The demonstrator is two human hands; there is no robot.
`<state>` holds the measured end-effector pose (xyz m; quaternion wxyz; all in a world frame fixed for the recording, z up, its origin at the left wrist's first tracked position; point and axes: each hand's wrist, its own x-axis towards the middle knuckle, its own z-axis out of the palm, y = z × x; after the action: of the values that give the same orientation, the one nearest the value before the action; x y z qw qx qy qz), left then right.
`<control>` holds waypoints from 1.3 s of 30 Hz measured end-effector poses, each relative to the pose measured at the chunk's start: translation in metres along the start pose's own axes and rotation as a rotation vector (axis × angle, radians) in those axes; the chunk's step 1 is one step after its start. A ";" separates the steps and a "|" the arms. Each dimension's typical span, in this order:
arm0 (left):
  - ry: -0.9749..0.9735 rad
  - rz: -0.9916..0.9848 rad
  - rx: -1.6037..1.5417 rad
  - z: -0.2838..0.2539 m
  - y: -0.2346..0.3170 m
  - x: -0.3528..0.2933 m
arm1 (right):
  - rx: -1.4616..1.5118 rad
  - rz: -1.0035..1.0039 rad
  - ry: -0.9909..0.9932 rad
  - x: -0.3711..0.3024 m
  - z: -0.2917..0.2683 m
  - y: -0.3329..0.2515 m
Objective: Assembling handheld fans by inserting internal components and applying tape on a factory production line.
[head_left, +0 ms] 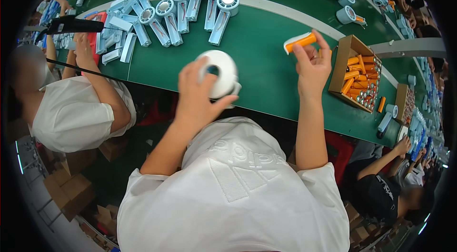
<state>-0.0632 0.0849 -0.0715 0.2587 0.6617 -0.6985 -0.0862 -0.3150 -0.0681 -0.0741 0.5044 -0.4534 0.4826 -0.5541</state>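
Simply green tabletop (271, 78) between co-workers (78, 116).

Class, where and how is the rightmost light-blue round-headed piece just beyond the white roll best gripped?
Probably pinch the handle across its width, from the near side: slim and straight, it points that way, while the round head is broader.

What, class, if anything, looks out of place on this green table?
One orange cylinder looks slightly stray: it lies loose on the green table, outside the cardboard box where many like it are heaped.
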 end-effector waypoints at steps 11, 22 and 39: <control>0.155 0.079 0.241 -0.011 -0.054 0.088 | 0.327 0.173 -0.027 -0.037 -0.035 0.039; -0.002 0.567 0.520 0.009 -0.058 0.180 | 0.347 0.145 -0.208 -0.038 -0.036 0.043; -0.286 0.713 0.619 0.013 -0.048 0.210 | 0.262 0.106 -0.287 -0.040 -0.031 0.038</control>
<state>-0.0249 -0.1262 -0.0526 -0.0348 0.4090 -0.9027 0.1292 -0.3380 -0.0269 -0.1163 0.6512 -0.4320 0.3528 -0.5147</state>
